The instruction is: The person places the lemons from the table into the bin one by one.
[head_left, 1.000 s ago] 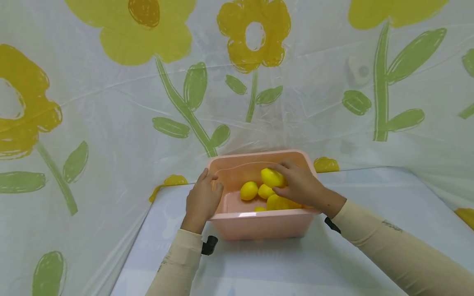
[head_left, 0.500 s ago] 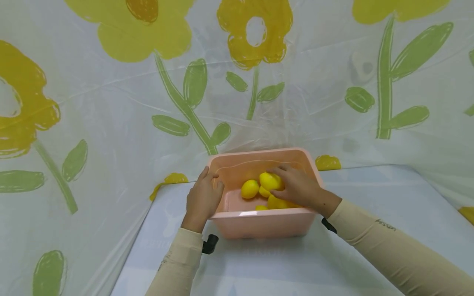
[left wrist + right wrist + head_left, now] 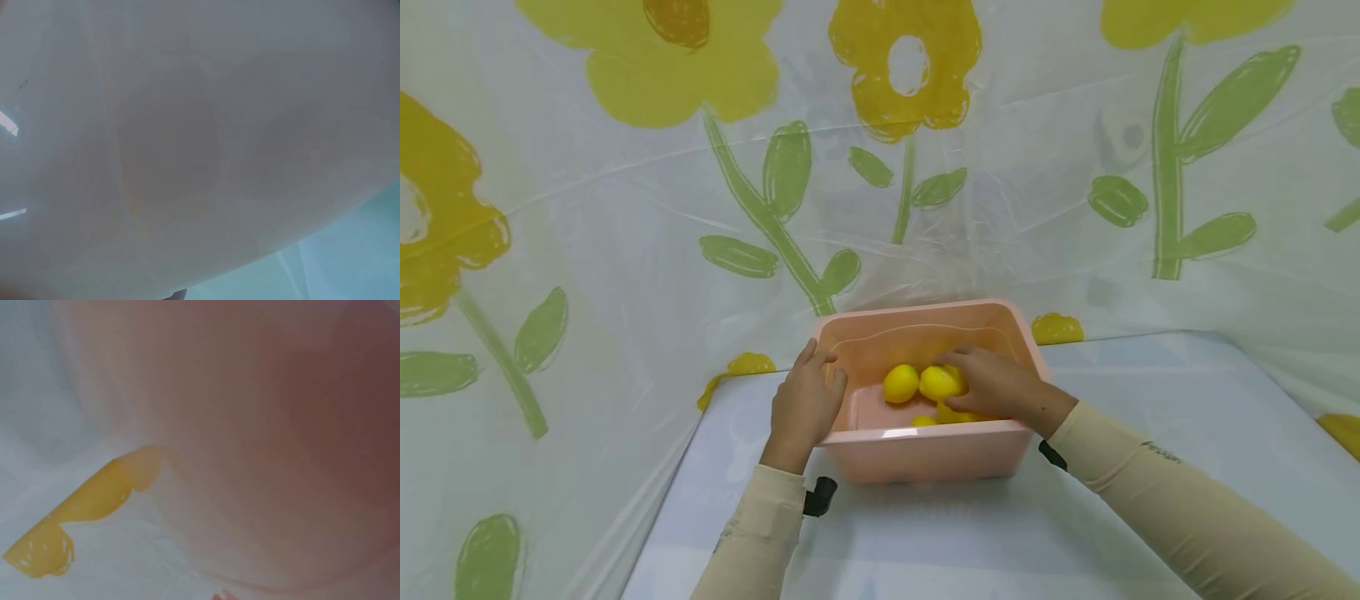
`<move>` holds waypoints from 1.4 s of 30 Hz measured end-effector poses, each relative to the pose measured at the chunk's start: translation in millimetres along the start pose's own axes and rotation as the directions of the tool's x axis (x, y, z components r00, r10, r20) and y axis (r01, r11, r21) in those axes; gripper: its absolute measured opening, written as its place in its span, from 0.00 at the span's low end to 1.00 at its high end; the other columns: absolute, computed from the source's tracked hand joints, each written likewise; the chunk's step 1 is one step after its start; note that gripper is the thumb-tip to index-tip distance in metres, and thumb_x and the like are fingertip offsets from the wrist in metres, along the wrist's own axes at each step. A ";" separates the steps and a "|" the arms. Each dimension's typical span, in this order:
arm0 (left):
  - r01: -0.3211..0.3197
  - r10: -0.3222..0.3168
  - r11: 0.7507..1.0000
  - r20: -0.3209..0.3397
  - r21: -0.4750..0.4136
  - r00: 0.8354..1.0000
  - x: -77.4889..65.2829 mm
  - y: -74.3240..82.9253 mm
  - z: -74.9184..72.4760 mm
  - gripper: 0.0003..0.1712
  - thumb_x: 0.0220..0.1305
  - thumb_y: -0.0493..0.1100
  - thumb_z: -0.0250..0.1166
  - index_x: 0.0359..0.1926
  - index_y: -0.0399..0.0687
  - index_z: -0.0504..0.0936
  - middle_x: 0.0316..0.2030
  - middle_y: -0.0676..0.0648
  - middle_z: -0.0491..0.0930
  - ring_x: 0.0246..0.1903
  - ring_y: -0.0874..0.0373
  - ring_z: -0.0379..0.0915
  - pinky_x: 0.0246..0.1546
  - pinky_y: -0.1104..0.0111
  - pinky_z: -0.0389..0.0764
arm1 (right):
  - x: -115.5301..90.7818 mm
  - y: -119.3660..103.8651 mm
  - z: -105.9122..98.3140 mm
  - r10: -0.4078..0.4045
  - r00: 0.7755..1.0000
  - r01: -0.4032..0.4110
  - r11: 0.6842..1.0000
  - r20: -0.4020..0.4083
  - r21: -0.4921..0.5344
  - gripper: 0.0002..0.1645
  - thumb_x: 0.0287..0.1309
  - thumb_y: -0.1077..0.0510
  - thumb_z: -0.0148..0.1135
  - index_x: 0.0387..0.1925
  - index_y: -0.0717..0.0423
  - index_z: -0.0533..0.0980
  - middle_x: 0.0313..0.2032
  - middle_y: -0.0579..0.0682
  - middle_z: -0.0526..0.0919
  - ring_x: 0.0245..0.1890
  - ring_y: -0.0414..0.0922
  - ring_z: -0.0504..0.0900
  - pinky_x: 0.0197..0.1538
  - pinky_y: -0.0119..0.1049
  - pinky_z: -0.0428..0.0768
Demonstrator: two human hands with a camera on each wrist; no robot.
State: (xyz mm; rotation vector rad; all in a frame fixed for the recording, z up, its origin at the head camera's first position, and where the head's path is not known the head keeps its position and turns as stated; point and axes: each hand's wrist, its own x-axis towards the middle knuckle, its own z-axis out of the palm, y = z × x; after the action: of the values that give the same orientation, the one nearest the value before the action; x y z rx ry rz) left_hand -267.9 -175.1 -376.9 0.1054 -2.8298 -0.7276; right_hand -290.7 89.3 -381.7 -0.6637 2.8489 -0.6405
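Note:
A pink plastic basin (image 3: 925,454) stands on the table and holds several yellow lemons. My left hand (image 3: 805,404) grips its left rim, thumb toward the inside. Inside the basin, my right hand (image 3: 996,383) holds a lemon (image 3: 938,382), fingers over its top right and thumb low at its side. Left of it lies a second lemon (image 3: 901,383). More yellow fruit (image 3: 953,413) shows below the right hand, partly hidden by the hand and the front wall. In the left wrist view the pale, blurred basin wall (image 3: 187,156) fills most of the picture; the right wrist view likewise shows the blurred basin (image 3: 250,456).
A pale blue-white cover lies over the table (image 3: 910,542). Close behind the basin hangs a white curtain (image 3: 1000,250) printed with yellow flowers and green leaves. A black wrist device (image 3: 820,497) sits by the left sleeve, another (image 3: 1052,455) under the right sleeve.
My right hand has moved down and slightly left in the basin, bringing its lemon down beside the other one. The left hand has stayed at the left rim.

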 end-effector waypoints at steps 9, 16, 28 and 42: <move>-0.002 0.002 1.000 0.014 -0.004 1.000 -0.6 -0.9 -0.5 0.27 0.70 0.55 0.50 0.62 0.50 0.79 0.76 0.44 0.59 0.54 0.31 0.78 0.48 0.44 0.80 | -2.1 -0.6 4.6 -0.065 0.991 0.053 0.993 0.115 0.105 0.34 0.57 0.47 0.71 0.65 0.39 0.74 0.63 0.41 0.76 0.60 0.43 0.74 0.70 0.49 0.69; 0.007 -0.007 1.000 0.010 0.007 1.000 1.3 -0.3 0.3 0.26 0.70 0.55 0.51 0.62 0.50 0.78 0.76 0.44 0.59 0.51 0.31 0.79 0.49 0.43 0.79 | 3.2 4.9 4.7 -0.129 0.979 0.125 0.992 0.157 0.034 0.30 0.53 0.43 0.74 0.59 0.33 0.79 0.51 0.34 0.80 0.51 0.39 0.75 0.66 0.42 0.71; -0.003 0.002 1.000 0.011 0.020 1.000 2.9 -0.7 3.2 0.27 0.70 0.54 0.50 0.62 0.48 0.78 0.76 0.42 0.58 0.54 0.30 0.78 0.52 0.42 0.78 | 4.5 9.5 4.1 -0.004 0.973 0.003 1.000 0.230 0.008 0.26 0.54 0.50 0.74 0.57 0.42 0.80 0.48 0.40 0.82 0.47 0.43 0.76 0.64 0.44 0.73; -0.008 0.008 1.000 0.029 -0.025 1.000 3.1 -4.3 7.3 0.28 0.70 0.56 0.49 0.64 0.50 0.77 0.76 0.44 0.58 0.57 0.29 0.75 0.50 0.40 0.76 | 4.9 11.4 0.4 -0.056 0.997 0.058 0.997 0.047 -0.044 0.24 0.61 0.45 0.67 0.56 0.48 0.80 0.49 0.46 0.84 0.48 0.45 0.80 0.61 0.45 0.78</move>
State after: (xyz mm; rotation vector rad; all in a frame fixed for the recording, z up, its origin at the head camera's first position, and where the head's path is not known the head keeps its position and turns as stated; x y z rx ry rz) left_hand -272.5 -175.9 -384.6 0.0801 -2.8463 -0.7688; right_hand -299.4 96.2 -387.3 -0.7593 2.8192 -0.5627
